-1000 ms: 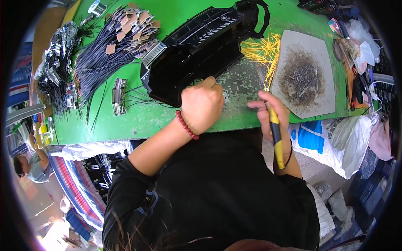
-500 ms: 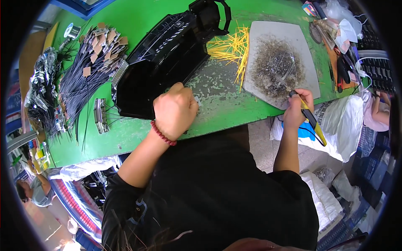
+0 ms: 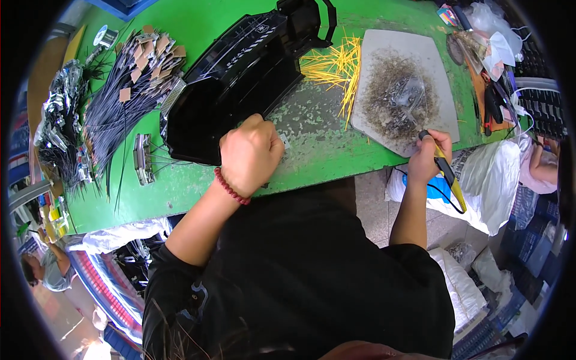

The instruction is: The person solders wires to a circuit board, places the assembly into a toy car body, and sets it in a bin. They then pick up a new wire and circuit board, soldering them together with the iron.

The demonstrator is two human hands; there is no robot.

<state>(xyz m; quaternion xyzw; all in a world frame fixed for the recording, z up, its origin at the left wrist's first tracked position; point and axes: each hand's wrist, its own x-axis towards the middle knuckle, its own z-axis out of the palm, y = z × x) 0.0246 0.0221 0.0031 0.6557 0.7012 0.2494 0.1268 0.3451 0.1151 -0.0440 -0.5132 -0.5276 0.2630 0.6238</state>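
Note:
My left hand (image 3: 252, 148), a beaded bracelet at its wrist, is closed in a fist at the near edge of a black plastic toy-car body shell (image 3: 231, 99). Its fingers curl under, and their grip is partly hidden. My right hand (image 3: 429, 157) grips a yellow-and-black soldering iron (image 3: 454, 183), its cord hanging below. The iron's dark front end points over the near edge of a grey board (image 3: 441, 114) with a burnt, dirty middle. Clear thin strands (image 3: 411, 99) lie on that dark patch.
Yellow wires (image 3: 339, 69) are heaped between shell and board. Bundled black wires (image 3: 129, 90) and a solder spool (image 3: 106, 37) lie at left, with a small wired part (image 3: 143, 159) nearer. Tools (image 3: 493, 102) and a white sack (image 3: 489, 186) are at right. Other people show at both sides.
The right hand and the soldering iron have shifted slightly to the right and down. The left hand stays at the shell's near edge. The whole view has moved a little.

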